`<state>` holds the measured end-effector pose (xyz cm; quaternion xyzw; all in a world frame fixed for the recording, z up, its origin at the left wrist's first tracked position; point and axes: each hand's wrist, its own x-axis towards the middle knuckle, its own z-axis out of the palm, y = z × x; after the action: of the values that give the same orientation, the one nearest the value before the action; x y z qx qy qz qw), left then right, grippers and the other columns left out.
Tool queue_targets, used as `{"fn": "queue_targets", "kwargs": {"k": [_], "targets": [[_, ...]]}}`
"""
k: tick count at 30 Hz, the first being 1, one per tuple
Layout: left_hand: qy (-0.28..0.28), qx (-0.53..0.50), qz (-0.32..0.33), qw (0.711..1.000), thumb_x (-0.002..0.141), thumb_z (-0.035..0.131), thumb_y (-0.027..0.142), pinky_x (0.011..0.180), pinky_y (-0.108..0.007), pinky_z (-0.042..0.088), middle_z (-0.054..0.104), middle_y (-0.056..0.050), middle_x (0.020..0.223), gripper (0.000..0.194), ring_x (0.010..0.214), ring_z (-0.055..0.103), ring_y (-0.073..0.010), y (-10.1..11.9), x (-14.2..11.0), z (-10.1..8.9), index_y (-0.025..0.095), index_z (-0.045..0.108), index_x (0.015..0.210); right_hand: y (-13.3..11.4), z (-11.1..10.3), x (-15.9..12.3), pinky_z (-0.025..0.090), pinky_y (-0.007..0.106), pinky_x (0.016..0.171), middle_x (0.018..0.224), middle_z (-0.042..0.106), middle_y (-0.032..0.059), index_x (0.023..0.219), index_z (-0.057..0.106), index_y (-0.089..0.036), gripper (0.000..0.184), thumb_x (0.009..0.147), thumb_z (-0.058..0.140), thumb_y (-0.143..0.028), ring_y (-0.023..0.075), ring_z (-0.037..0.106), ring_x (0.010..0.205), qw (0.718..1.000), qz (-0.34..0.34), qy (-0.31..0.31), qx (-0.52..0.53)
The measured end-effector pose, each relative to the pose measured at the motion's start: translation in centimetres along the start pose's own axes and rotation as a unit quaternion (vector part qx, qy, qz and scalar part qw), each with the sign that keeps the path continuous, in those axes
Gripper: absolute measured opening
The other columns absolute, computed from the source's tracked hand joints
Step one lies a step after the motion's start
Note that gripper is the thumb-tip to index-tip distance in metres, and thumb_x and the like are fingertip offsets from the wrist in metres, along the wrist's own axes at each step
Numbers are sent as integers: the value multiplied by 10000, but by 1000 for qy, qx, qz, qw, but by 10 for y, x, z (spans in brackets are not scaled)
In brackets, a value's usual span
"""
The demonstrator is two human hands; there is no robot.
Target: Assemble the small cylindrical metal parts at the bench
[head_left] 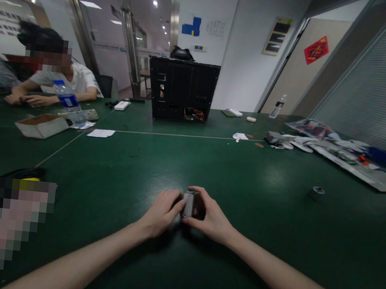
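The left hand (161, 213) and right hand (210, 217) sit close together, gripping a small silver box (188, 204) between their fingers, low over the green tabletop (251, 178), well apart from a black computer case (182, 90).

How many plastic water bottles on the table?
2: one water bottle beside the cardboard box at left, another bottle at the far edge, right of the black chassis. More could hide behind it.

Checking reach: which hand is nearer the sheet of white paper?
Left hand: the sheet of white paper lies ahead and to its left. The right hand sits farther right.
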<state>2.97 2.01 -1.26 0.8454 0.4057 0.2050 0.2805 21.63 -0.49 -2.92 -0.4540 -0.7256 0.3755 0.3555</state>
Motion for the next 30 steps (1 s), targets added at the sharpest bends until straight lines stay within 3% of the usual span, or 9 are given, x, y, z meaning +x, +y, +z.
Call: {"fn": "queue_targets", "kwargs": {"k": [4, 10, 12, 19, 24, 30], "targets": [[-16, 22, 11, 1000, 931, 330, 434, 806, -384, 403, 606, -77, 902, 357, 833, 510, -227, -1, 0, 0, 163, 561, 905, 1, 1, 0, 460, 256, 625, 945, 572, 28, 1260, 386, -202, 700, 665, 748, -275, 129, 541, 709, 1000, -5, -14, -7], [-18, 2, -2, 1000, 918, 356, 433, 843, -397, 393, 608, -93, 965, 356, 878, 514, -235, -3, 0, 1, 148, 560, 986, 2, 0, 0, 466, 345, 832, 1162, 536, 95, 1280, 397, -184, 747, 639, 768, -280, 209, 549, 969, 998, -43, -11, -46], [-18, -11, -7, 1000, 924, 333, 424, 857, -395, 389, 608, -93, 986, 362, 895, 514, -236, -3, -1, 0, 150, 557, 999, 2, 0, 0, 474, 336, 820, 1168, 532, 100, 1301, 373, -178, 757, 650, 750, -257, 201, 556, 949, 998, -48, -19, -38], [-30, -24, -1, 999, 937, 295, 421, 870, -389, 385, 612, -85, 993, 376, 903, 514, -233, -3, -1, -2, 162, 562, 990, 1, 1, 0, 472, 286, 781, 1129, 545, 74, 1304, 361, -193, 665, 699, 629, -124, 155, 561, 865, 998, -62, -27, -14], [-25, -20, -3, 999, 945, 267, 439, 858, -381, 385, 613, -75, 967, 402, 880, 509, -220, 0, -2, -3, 165, 561, 954, 2, 1, 0, 457, 246, 661, 951, 564, 29, 1283, 373, -193, 670, 688, 679, -167, 128, 534, 737, 999, -36, -30, 10], [-32, -11, 11, 999, 961, 211, 414, 833, -367, 386, 604, -54, 876, 442, 819, 497, -205, 2, -1, -3, 173, 570, 872, -3, -2, 0, 439, 242, 633, 861, 554, 0, 1237, 392, -201, 641, 692, 726, -253, 128, 525, 722, 999, -28, -38, 25]]}}
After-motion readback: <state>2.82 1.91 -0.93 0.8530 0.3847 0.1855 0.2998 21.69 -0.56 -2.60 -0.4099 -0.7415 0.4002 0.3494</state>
